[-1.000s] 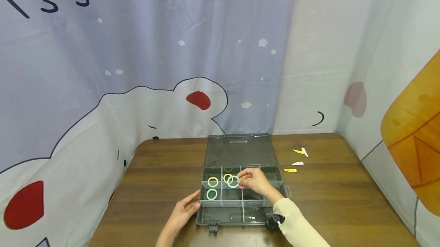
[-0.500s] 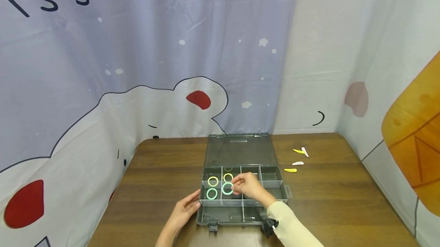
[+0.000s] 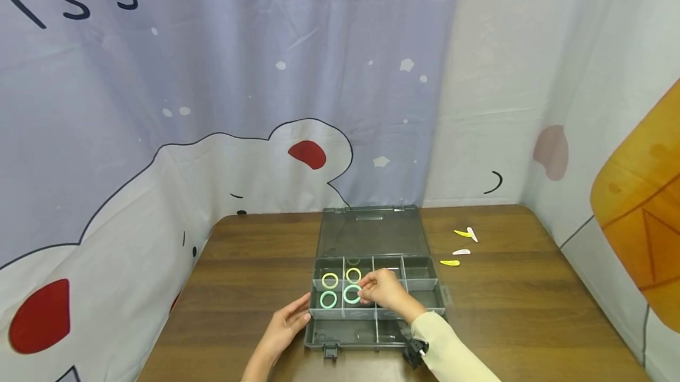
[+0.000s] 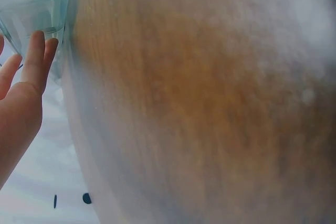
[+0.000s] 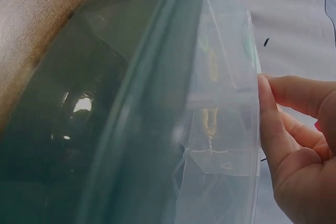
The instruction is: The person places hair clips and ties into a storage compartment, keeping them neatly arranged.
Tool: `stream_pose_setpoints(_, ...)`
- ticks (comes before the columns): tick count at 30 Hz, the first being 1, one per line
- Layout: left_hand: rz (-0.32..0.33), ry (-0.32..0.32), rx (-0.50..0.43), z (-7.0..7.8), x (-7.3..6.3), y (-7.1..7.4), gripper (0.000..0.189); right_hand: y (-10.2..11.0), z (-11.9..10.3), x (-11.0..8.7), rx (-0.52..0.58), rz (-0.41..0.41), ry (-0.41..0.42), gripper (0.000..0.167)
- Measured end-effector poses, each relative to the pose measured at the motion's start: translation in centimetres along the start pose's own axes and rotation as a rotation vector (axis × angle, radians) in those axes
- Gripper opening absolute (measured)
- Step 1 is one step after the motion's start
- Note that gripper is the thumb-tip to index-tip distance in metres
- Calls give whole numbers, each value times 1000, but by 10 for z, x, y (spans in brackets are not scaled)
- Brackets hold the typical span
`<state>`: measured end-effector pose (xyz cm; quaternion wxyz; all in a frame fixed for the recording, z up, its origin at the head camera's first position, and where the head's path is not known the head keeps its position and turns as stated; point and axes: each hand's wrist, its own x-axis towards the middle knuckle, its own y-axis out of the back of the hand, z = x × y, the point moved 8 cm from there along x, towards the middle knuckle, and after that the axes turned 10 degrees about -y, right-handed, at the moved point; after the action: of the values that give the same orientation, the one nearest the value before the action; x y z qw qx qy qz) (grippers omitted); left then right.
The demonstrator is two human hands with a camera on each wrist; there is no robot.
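A grey see-through compartment box (image 3: 347,314) stands on the table with its lid (image 3: 372,237) swung back. Over a front compartment, second from the left, my right hand (image 3: 383,289) pinches a mint-green hair tie (image 3: 345,296) between thumb and fingertips. In the right wrist view, the right hand (image 5: 302,145) is at the rim of the box, and the hair tie is hard to make out. Another mint-green hair tie (image 3: 328,307) and a yellow one (image 3: 330,287) lie in the left compartments; a second yellow one (image 3: 353,269) lies behind the held one. My left hand (image 3: 285,327) rests its extended fingers against the box's left side.
Several yellow and white hair clips, such as a yellow one (image 3: 450,263) and a white one (image 3: 461,252), lie on the wooden table (image 3: 510,299) right of the box. A latch (image 3: 330,351) juts from the box's front. A printed curtain (image 3: 255,75) hangs behind the table.
My right hand has moved a little left and toward the front with the mint-green hair tie, from overlapping the yellow one to the compartment in front. The left hand stays in place.
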<state>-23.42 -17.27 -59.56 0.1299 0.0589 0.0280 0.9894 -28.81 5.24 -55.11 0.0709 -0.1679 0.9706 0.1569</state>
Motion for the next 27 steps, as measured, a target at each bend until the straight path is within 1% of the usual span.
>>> stream_pose_setpoints(5, 10, -4, -2, 3, 2, 0, 52, 0, -1, 2, -22, 6, 21, 14)
stream_pose_setpoints(10, 10, -5, -10, 6, 4, 0, 53, -2, -9, 1, -159, 17, 87, 10)
stream_pose_setpoints(12, 9, 0, -11, 5, 3, 0, 53, -3, -11, 0, -203, 17, 103, 9)
stream_pose_setpoints(13, 6, -1, -4, 5, 2, 0, 53, -3, -11, -1, -206, 11, 102, 8)
stream_pose_setpoints(17, -7, -4, 12, 2, 0, -1, 52, -4, -5, -1, -176, -18, 76, 10)
stream_pose_setpoints(21, -8, 0, 15, 1, -1, 0, 53, -2, 0, 1, -105, -47, 47, 15)
stream_pose_setpoints(24, -2, 10, 7, 1, 0, 0, 53, 0, 1, 1, -35, -81, 49, 19)
stream_pose_setpoints(27, 2, 14, 11, 2, 0, 0, 53, 2, -1, 0, 16, -133, 54, 22)
